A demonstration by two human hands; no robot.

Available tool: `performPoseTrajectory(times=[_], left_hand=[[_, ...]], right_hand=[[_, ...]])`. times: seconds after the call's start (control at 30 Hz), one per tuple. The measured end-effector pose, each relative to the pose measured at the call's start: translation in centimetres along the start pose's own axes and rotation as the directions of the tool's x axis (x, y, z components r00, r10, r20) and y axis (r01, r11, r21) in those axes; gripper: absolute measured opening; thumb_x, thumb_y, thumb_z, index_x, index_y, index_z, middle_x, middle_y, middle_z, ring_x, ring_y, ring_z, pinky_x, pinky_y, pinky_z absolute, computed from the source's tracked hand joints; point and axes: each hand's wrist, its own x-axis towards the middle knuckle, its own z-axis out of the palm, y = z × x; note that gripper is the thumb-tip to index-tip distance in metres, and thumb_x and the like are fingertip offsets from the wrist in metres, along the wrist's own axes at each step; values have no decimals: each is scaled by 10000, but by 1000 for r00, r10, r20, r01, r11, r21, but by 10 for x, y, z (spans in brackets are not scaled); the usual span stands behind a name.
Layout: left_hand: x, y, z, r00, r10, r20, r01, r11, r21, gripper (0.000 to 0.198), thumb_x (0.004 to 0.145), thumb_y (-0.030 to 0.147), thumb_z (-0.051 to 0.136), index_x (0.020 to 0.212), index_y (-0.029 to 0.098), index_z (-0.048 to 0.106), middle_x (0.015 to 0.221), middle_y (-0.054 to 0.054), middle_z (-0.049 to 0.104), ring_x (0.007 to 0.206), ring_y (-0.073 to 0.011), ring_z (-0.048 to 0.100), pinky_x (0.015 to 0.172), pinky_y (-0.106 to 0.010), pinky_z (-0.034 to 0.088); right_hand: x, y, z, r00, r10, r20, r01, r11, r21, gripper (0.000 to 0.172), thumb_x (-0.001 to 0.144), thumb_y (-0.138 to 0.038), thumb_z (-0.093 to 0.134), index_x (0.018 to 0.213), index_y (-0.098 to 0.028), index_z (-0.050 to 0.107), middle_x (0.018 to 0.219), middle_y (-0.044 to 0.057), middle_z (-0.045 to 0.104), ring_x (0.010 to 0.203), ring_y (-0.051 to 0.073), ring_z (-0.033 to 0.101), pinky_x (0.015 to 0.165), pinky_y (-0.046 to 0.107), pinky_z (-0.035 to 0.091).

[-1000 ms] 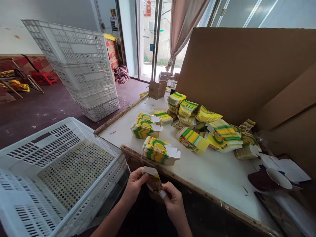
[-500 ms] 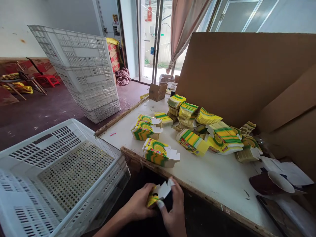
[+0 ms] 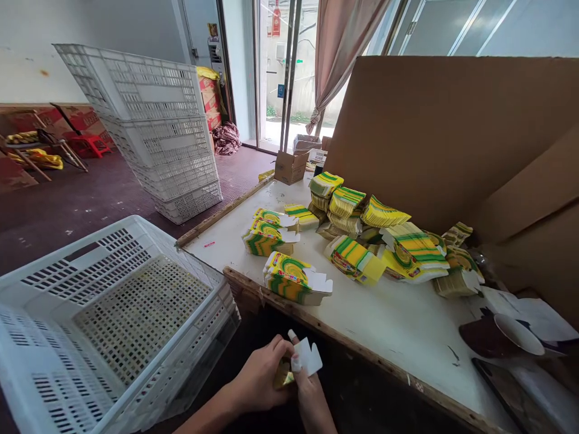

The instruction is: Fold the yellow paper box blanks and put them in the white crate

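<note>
Just below the table's front edge, a small yellow carton (image 3: 309, 357) with white inner flaps is held between both hands. My left hand (image 3: 266, 371) is wrapped round its body from the left. From the right, my right hand (image 3: 307, 389) has its thumb on the white flap, and white covers show on two fingertips. Most of the carton's printed body is hidden by the hands. On the table closest to the hands lies a bundle of flat yellow-green cartons (image 3: 289, 277), with another bundle (image 3: 269, 235) behind it.
An open white plastic crate (image 3: 149, 386) stands to the left, with a stack of crates (image 3: 149, 138) beyond. Piled carton bundles (image 3: 411, 253) lean toward a large cardboard sheet (image 3: 443, 138). A dark red cup (image 3: 486, 340) and a tablet-like dark panel (image 3: 511, 392) are at the right.
My right hand has moved inward against the carton, its fingers now closed together near the flap. The white flaps have tilted to the right.
</note>
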Motion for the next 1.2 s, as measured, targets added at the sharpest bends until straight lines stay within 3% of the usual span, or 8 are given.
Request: performPoseTrajectory(times=[0.17,0.3,0.4,0.5,0.67,0.9,1.1,1.2], left_hand=[[4,-4,1,997,-37,-69,26,987,-157,288,597,140,625,864,241,593,879,-23,577,679,-155,508,621,-250,392],[1,-12,6,983,-63,-172,29,980,-198,372,611,171,652,975,237,614,966,-60,598,689,-164,550,619,-264,414],[-2,-13,-1,965,-120,-233,94,988,-121,487,536,116,653,1009,216,599,963,-82,615,843,-240,579,746,-320,435],[-5,-5,-16,961,-233,-148,246,966,76,444,531,120,625,966,200,584,999,-92,624,928,-276,568,813,-361,423],[-3,10,-31,953,-301,-20,296,920,255,404,604,220,622,1001,192,550,1054,-100,642,992,-278,590,856,-371,449],[0,11,-40,975,-217,41,204,956,209,436,545,233,676,969,211,581,954,-36,676,883,-227,628,763,-308,467],[7,14,-48,983,-184,-13,183,960,212,387,559,214,648,942,198,593,942,-42,687,838,-207,635,736,-294,464],[7,16,-52,981,-194,-11,192,960,202,400,546,230,665,939,207,595,936,-35,692,828,-205,637,742,-293,469]], right_hand=[[-9,-21,1,954,-261,148,292,921,-257,584,806,-311,622,1374,-267,497,1445,74,476,1370,271,388,1128,471,328],[-8,-46,3,927,-318,197,371,848,-377,510,741,-96,563,1220,-256,638,1300,74,615,1222,252,560,1052,411,447],[-2,-55,0,918,-386,92,388,828,-405,373,736,-95,551,1048,-234,700,1140,74,697,1062,230,653,944,351,525],[2,-52,-6,896,-440,60,421,798,-431,316,768,-149,565,1049,-219,692,1183,98,678,1088,232,642,926,333,532],[2,-46,-9,895,-354,272,447,714,-539,346,806,-198,587,1139,-238,674,1381,126,538,1289,272,497,1039,399,450],[6,-77,-22,891,-166,421,399,729,-557,235,734,-204,689,955,-255,750,1310,138,595,1200,307,573,970,447,482],[10,-62,-14,920,-270,284,380,793,-477,195,744,-233,684,922,-226,764,1386,182,519,1229,339,545,977,489,465],[10,-60,-9,913,-267,309,389,798,-460,249,761,-242,667,996,-235,750,1411,170,495,1249,325,528,1005,487,443]])
